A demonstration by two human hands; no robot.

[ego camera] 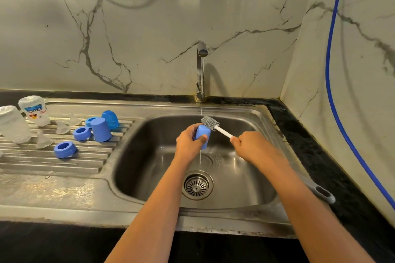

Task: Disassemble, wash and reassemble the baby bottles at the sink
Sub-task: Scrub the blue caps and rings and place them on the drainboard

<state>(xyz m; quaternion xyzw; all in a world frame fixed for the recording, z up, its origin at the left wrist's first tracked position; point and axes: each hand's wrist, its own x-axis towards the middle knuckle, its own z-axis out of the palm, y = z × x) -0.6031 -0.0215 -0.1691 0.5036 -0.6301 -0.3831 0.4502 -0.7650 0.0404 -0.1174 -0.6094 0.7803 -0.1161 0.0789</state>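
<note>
Head view: a blue bottle cap (pixel 203 135) is gripped in the left hand (pixel 189 141), fingers and thumb curled round it, over the middle of the sink (pixel 149 156) under the thin stream from the tap (pixel 201 70). A bottle brush (pixel 217 127) is held by its white handle in the right hand (pixel 252 145), fingers closed round it, with its grey bristle head touching the cap's upper end. On the drainboard (pixel 64 162) to the left, two clear bottles (pixel 35 111) are stood upside down near the far left corner, with blue rings (pixel 64 149) and clear teats (pixel 43 140) beside them.
</note>
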